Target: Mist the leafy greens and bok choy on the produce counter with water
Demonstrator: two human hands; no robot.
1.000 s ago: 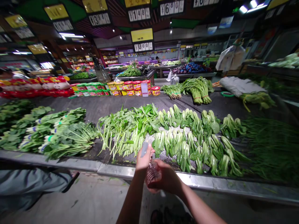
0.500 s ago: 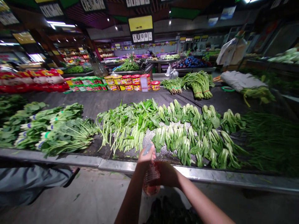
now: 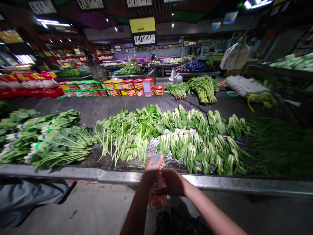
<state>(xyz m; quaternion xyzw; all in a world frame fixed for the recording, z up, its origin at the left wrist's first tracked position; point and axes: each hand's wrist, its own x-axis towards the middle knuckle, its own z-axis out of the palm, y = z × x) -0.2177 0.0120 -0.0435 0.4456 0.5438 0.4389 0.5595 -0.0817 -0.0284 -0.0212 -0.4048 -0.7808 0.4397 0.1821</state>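
Note:
Low in front of the vegetable stand, both my hands are at a clear ribbed plastic bottle [image 3: 157, 199] with a reddish tint. My left hand [image 3: 152, 167] is closed at its top, around a slim grey piece [image 3: 156, 158] that sticks up between thumb and fingers; whether this piece is joined to the bottle is hidden. My right hand [image 3: 174, 182] is wrapped around the bottle's body from the right, in shadow. Just beyond my hands lie rows of bok choy [image 3: 192, 153] and loose water spinach [image 3: 137, 130], not touched by either hand.
A metal edge [image 3: 207, 182] runs along the stand's front. Tied green bunches [image 3: 63, 143] lie at left, stacked tubs [image 3: 122, 86] and bundled stems [image 3: 201, 89] at the back. A person's grey trouser leg [image 3: 31, 195] is at lower left. A price sign [image 3: 144, 31] hangs overhead.
The whole scene has shifted slightly left as my view turned a little to the right. Both hands keep their hold on the bottle, which sits slightly lower in view.

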